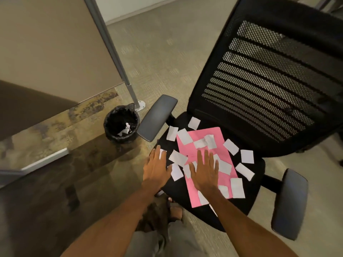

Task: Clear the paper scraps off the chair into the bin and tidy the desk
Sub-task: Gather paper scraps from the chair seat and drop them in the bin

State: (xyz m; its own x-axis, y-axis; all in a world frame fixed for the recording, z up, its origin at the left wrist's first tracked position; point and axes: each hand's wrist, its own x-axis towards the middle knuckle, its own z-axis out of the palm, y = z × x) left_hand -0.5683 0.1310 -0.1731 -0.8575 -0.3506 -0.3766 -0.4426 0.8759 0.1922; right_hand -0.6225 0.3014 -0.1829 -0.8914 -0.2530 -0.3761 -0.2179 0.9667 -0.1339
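Both grips are released and flat, fingers straight, holding nothing. My left grip lies on the left edge of the chair seat with one white slip showing under its fingertips. My right grip rests palm-down on the pink sheet, covering a few more slips.

The paper scraps are spread over the seat, some on the pink sheet, some on the bare black fabric around it. The farthest ones lie out to the right, near the right armrest. The pink sheet runs lengthwise from the front of the seat toward the backrest, slanting a little to the right.

What matters for me is the bin. It stands on the floor to the left, just past the left armrest, with some crumpled paper already inside. That puts it on my left grip's side, and the armrest sits between seat and bin. I judge the scraps should be gathered leftward and lifted over it. The desk is farther left, not yet touched.
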